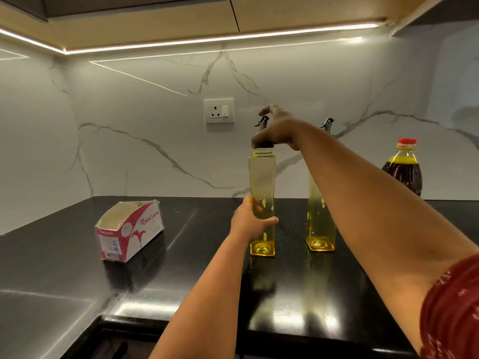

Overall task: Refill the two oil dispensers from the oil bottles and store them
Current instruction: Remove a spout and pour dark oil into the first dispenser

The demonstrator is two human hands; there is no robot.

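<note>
- Nearest me, at my 6 o'clock, the black bench (181, 294) runs away under both forearms; the red patterned sleeve (451, 307) sits at 4 o'clock.
- My left hand (252, 220) is wrapped round the lower part of the near dispenser (262, 182), fingers curled about the yellow glass, holding it upright on the bench just right of centre.
- An open tissue box (129, 233) lies at 9 o'clock from that dispenser, well apart.
- My right arm reaches across in front of the second dispenser (320, 229), which stands at 3 o'clock of the first, spout cap on.
- My right hand (276, 132) is closed over the spout cap (263, 144), gripping it just above the bare neck, so it looks already unscrewed.
- I judge this the opening step: both dispensers hold only a little oil at the bottom.
- Next, I think, the cap needs setting down and the oil bottle (403, 169), red-capped at 2 o'clock against the wall, fetching.
</note>
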